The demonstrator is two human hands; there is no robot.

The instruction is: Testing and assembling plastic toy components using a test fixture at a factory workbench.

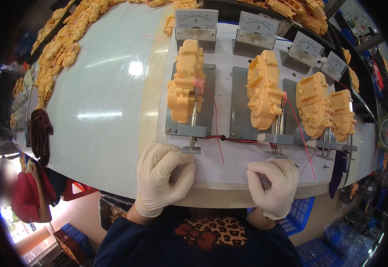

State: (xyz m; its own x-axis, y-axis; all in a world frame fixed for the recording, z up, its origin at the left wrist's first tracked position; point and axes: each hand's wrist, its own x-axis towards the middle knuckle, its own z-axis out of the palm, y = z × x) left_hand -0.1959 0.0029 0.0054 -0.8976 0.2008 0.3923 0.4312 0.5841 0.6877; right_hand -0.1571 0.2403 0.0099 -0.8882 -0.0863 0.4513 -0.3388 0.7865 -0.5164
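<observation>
Both my hands wear white gloves. My left hand (163, 175) is curled closed at the near side of the left test fixture, its knuckles by the grey push plate (190, 150). My right hand (275, 183) is curled likewise, thumb and finger tip to tip, just below the push plate (277, 155) of the second fixture. Nothing shows between the fingers of either hand. A yellow plastic gearbox housing (186, 84) stands in the left fixture, and another gearbox housing (264, 91) stands in the second. Thin red wires hang from both.
Two more gearbox housings (314, 104) (343, 116) stand in fixtures to the right. Analog ammeters (196, 24) line the back. Many yellow housings (65, 44) are heaped at the far left. A dark cloth (40, 133) lies at the table's left edge; a person (31, 191) sits beyond it.
</observation>
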